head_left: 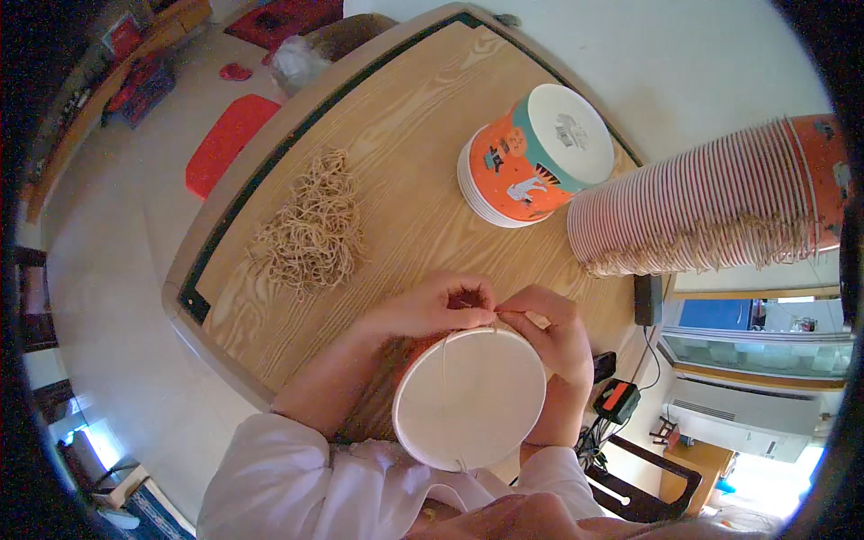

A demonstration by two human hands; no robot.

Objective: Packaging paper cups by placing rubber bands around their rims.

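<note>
Closest to me, both hands pinch a thin string at the far rim of a white paper bowl (pixel 470 398): left hand (pixel 432 308) steadies it, right hand (pixel 551 331) pulls taut. Loose strings (pixel 310 229) lie heaped within reach on the tabletop (pixel 405 135).

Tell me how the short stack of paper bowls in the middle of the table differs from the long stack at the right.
The short stack stands upside down on the table, just a few bowls high, white base up. The long stack lies on its side, holds far more bowls, and has tan strings hanging from its rims; the short stack shows none. Both are orange-printed paper bowls of the same kind.
</note>
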